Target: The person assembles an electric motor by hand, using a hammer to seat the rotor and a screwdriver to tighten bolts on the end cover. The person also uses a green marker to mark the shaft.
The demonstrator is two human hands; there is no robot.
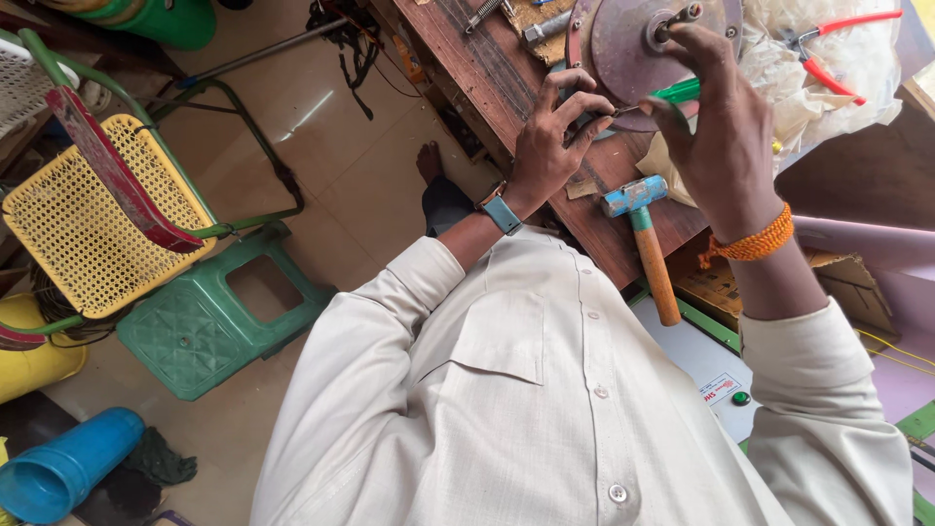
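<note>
- We see the round metal motor plate (633, 49) lying on the wooden workbench (467, 68), dull brown-grey, with a short shaft sticking up at its centre.
- Our right hand (726, 127) is curled around a green-handled screwdriver (677, 93), whose tip points towards the plate's near edge.
- Our left hand (550, 141) rests at that same edge, fingertips pressed together around the screwdriver's tip.
- Just beside the hands lies a hammer (645, 239) with a blue head and wooden handle, on the bench edge.
- Red-handled pliers (828, 49) lie on crumpled clear plastic (838, 97) past the plate.
- On the floor, a blue cylindrical container (63, 468) lies on its side, its open mouth showing nothing inside.
- A yellow perforated chair (83, 234) and a green plastic stool (209, 317) stand nearby.
</note>
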